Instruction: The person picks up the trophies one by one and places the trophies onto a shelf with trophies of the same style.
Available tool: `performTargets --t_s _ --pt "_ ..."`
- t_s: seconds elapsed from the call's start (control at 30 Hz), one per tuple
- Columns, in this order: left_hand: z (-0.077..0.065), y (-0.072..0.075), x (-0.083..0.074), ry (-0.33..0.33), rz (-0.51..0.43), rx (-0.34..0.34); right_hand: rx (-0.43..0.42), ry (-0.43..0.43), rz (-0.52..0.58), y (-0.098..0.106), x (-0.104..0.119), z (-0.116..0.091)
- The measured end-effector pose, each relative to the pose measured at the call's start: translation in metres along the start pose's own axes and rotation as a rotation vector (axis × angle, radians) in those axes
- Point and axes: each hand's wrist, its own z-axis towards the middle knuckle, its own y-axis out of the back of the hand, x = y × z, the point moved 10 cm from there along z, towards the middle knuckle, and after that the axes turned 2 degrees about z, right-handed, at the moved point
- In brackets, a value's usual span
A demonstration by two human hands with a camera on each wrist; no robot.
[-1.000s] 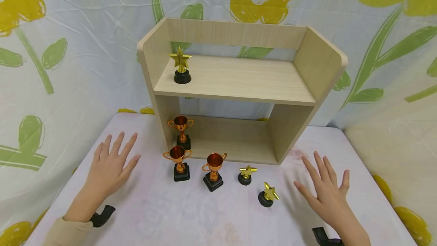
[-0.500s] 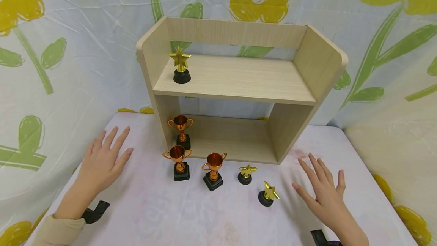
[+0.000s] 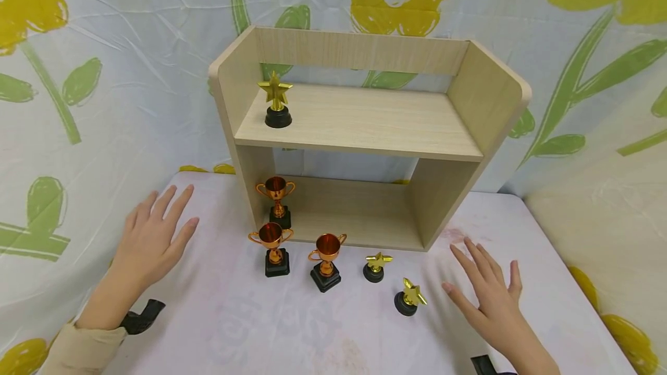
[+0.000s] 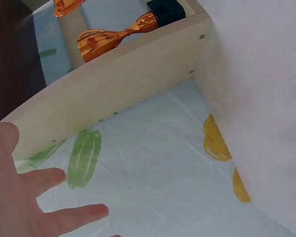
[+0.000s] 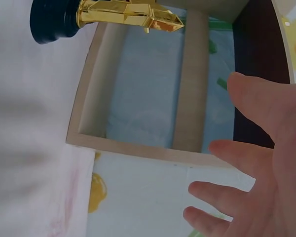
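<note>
Evidently, we held right hand point(image 3: 492, 301) spread, nearest gold star trophy point(image 3: 410, 294) upright near its left; left hand point(image 3: 150, 242), also spread, well apart.

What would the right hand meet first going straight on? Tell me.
Probably the shelf, on its right side: in the head view, the right hand points that way. Depth is unclear, so it might pass alongside instead.

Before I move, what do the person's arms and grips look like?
A beige fabric sleeve ends before the ungloved left grip; a curved black piece shows beside that wrist. The ungloved right grip has no sleeve in view; another black piece, partly cropped, is nearby.
</note>
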Motion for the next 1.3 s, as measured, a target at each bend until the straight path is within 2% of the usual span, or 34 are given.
performTargets --t_s 0.4,0.87,1.17,1.3 --pt "0.012 0.021 -0.007 -0.007 0.010 -0.057 0.013 0.034 0.050 -0.002 0.013 0.001" --pt "0.023 0.046 -0.016 -0.061 -0.008 -0.189 0.063 0.022 0.069 -0.010 0.019 0.000" --pt "0.034 0.066 -0.035 -0.190 -0.058 -0.349 0.055 0.059 0.102 -0.012 0.027 0.001" --pt "0.039 0.075 -0.042 -0.224 -0.054 -0.410 0.058 0.062 0.109 -0.014 0.028 0.000"
